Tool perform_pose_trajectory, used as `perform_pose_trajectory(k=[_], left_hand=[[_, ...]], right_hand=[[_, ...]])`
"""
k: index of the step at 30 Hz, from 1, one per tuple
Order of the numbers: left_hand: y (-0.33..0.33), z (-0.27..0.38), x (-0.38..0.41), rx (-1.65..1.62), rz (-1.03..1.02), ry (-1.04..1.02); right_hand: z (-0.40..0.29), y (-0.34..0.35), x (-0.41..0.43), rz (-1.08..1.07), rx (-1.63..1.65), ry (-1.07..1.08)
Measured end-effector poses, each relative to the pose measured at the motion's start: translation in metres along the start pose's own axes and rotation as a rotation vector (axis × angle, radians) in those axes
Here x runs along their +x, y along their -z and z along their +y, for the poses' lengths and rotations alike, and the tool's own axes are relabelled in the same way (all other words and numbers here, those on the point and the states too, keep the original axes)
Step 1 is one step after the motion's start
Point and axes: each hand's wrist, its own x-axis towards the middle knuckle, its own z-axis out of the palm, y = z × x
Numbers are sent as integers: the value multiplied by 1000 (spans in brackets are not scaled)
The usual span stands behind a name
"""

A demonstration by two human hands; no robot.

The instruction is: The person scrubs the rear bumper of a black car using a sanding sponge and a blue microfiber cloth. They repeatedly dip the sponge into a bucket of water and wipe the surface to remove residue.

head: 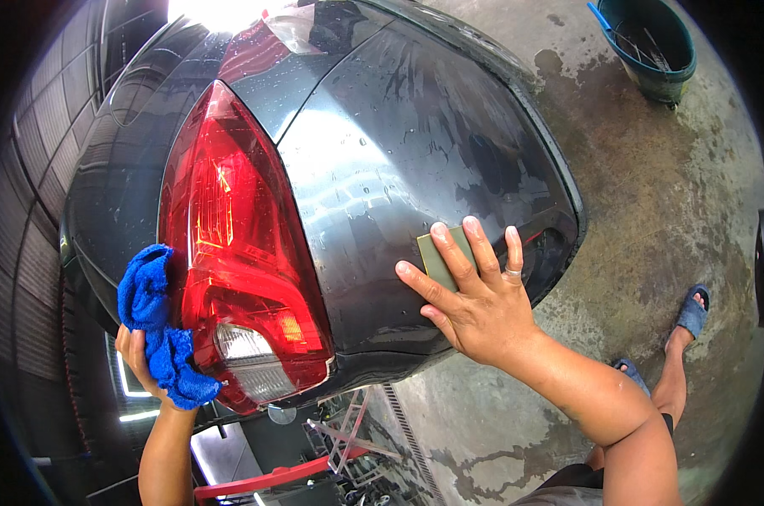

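Observation:
A dark, wet car body panel [382, 145] curves in front of me, beside a red tail light [242, 253] with a clear lower section. My right hand [483, 297] lies with spread fingers over a thin olive-green rectangular sheet [442, 269], perhaps an abrasive, and presses it flat against the panel. The middle and ring fingers cross the sheet; part of it is hidden under the hand. On the other side of the tail light, my left hand [138, 357] grips a bunched blue microfibre cloth [160, 335], which rests against the lamp's edge.
A dark green bucket [654, 63] with a blue handle-like piece stands on the wet concrete floor [641, 209]. Below the car are a red metal bar [280, 475] and a folding stand [350, 436]. My sandalled foot [693, 313] is at the right. A floor drain grate [410, 436] runs nearby.

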Motion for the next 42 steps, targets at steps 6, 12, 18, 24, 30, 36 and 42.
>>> perform_pose_trajectory(k=[6, 12, 18, 24, 30, 36, 42], left_hand=[[0, -2, 2, 36, -7, -30], [0, 18, 18, -6, -14, -47], [2, 34, 37, -25, 36, -45], [3, 38, 43, -47, 66, -74], [3, 41, 43, -44, 65, -75], [4, 41, 45, -76, 80, -74], [3, 40, 44, -69, 88, -83]], right_hand=[[-4, 13, 3, 13, 44, -40], [-14, 41, -2, 5, 146, -129], [-35, 27, -9, 113, -12, -146], [-59, 11, -21, 12, 59, -37], [-39, 25, 65, 167, -61, 2], [-73, 19, 7, -17, -12, -31], [-60, 22, 79, 117, -17, -34]])
